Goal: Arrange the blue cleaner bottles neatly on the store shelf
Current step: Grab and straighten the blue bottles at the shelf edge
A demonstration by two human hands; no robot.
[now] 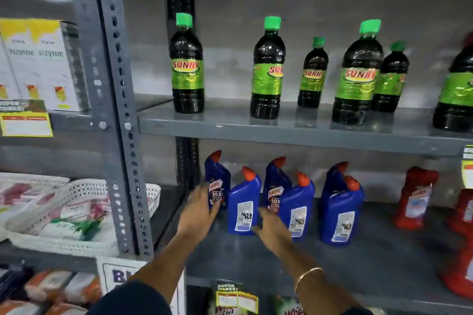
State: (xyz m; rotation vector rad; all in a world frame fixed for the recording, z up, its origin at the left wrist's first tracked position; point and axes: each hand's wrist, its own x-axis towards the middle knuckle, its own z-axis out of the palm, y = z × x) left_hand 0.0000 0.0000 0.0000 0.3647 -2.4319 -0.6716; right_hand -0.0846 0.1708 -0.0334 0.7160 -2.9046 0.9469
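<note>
Reaching into the lower shelf, both hands are spread and grasp nothing: the left hand touches the rear-left blue bottle, the right hand sits against the front-left bottle. Five blue bottles crowd the shelf's left half, staggered and some turned backwards. Nudging one sideways could, I judge, topple its close neighbours, since they stand tall and narrow.

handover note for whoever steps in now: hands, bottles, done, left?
Left hand: open, at the far-left blue bottle, no grip visible.
Right hand: open, at the base of the second blue bottle.
Six blue bottles on the lower shelf, in loose front-back pairs; the front ones show back labels.
Done: nothing evident.
Left: turn the labels forward and align the rows.
</note>
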